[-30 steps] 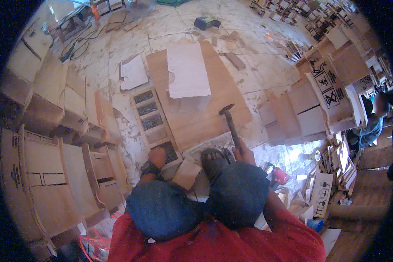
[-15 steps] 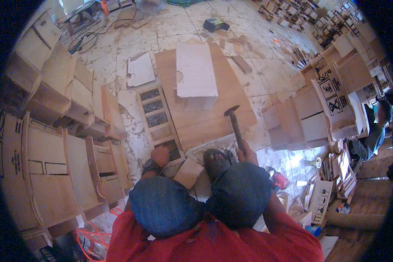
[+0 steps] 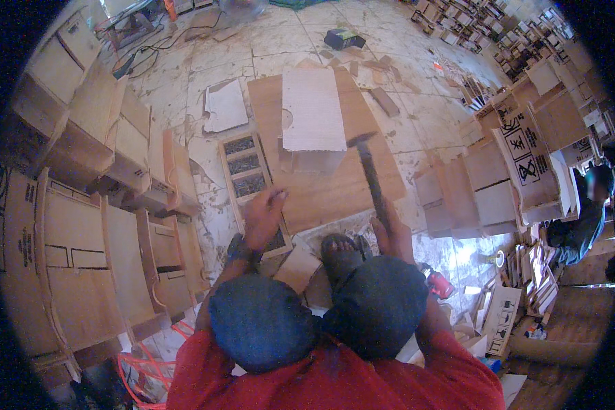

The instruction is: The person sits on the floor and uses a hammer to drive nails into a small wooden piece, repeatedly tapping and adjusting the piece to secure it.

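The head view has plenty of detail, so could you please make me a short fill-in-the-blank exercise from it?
1. The right hand holds a ____ by its handle.
2. The divided tray lies to the ____ of the brown board.
3. The box resting on that board has a ____ top.
4. The person's shirt is ____.

Missing words: hammer; left; white; red.

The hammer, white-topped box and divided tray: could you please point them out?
Hammer [image 3: 372,179], head view: middle of the handle.
White-topped box [image 3: 313,109], head view: its top face.
Divided tray [image 3: 246,173], head view: a crosspiece between compartments.
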Motion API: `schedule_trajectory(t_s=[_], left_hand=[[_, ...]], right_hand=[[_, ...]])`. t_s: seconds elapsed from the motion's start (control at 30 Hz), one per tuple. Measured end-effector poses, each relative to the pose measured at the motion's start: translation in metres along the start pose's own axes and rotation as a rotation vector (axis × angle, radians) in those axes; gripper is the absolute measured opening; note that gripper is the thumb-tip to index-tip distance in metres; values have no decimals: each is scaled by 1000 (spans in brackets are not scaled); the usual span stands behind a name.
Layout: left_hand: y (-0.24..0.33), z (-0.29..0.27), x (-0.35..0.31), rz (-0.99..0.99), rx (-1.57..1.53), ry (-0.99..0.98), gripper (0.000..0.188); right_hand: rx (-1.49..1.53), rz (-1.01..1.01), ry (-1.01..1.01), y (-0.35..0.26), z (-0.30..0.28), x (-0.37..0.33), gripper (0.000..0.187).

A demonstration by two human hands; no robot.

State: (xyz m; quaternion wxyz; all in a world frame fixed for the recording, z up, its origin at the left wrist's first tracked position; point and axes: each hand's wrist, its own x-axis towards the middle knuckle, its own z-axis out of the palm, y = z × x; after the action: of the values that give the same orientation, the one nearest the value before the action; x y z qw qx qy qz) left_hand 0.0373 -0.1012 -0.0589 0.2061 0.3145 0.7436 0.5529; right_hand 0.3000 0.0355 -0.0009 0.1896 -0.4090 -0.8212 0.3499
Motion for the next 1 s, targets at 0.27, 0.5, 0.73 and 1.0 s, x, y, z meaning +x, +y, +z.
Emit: schedule_trajectory(t_s=[0.27,0.5,0.73,1.0], left_hand=[[59,36,86,574,263,158,13],[37,46,95,476,135,125,10],[42,44,93,484,224,130,11],[49,45,88,609,450,169,12]], right_hand=[[-9,52,-204,-42,-2,21,55],[-17,-11,-203,-31,3,20,55],[-40,-91,-198,-38,-2,24,56],[-115,-256,-95,-70,-35,24,57]])
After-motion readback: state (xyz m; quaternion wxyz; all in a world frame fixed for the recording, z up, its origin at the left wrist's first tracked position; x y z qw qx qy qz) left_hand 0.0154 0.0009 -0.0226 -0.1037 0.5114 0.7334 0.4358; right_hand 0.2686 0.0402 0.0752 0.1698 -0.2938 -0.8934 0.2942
